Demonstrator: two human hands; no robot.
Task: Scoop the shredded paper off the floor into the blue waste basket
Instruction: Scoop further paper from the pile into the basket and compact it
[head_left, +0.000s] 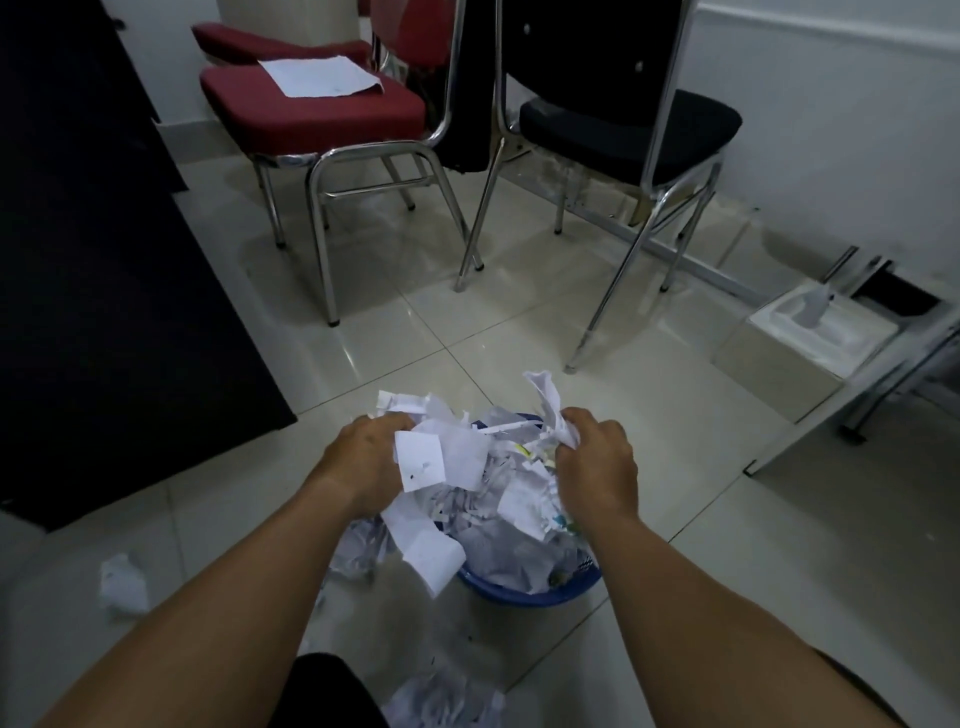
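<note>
With both the left hand (363, 467) and right hand (597, 457) clutching shredded paper (457, 457) above the overfull blue waste basket (524, 595), lower first, then release centrally so nothing spills.

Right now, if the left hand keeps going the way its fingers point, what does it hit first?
The left hand points forward and inward, already gripping shredded paper. Straight on, it likely meets the paper heaped in the blue waste basket, then the right hand; depth is unclear.
</note>
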